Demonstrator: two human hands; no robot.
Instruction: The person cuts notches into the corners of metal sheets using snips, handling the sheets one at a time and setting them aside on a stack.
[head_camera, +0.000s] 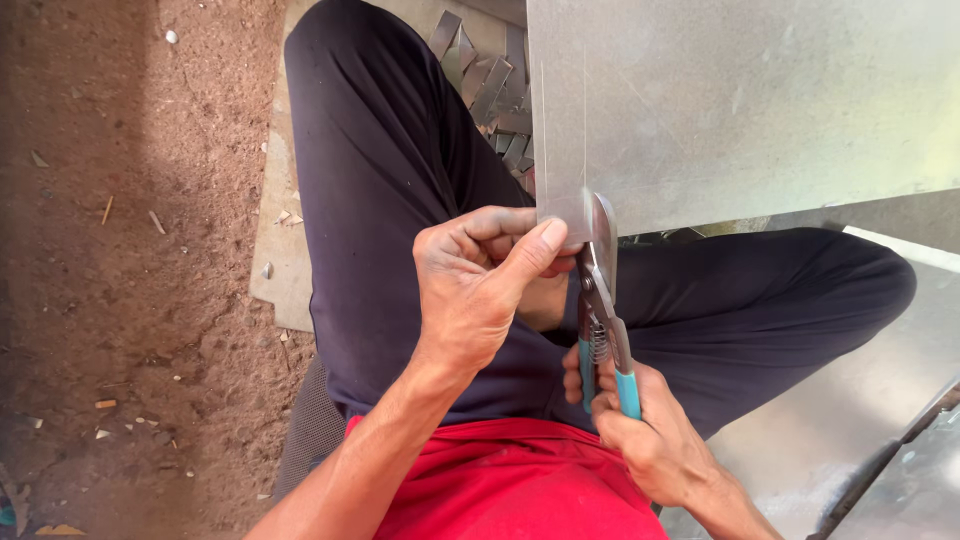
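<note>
Two hands on sheet metal (740, 100) | left hand (480, 280) pinches cut strip at sheet's near edge, left of snips | right hand (640, 430) closed around teal-handled tin snips (603, 300), blades biting edge, long axis pointing away into sheet | sheet over lap.

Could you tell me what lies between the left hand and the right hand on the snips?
In the head view, the snips span that stretch: blades at the metal sheet beside the left hand, teal handles in the right hand.
</note>
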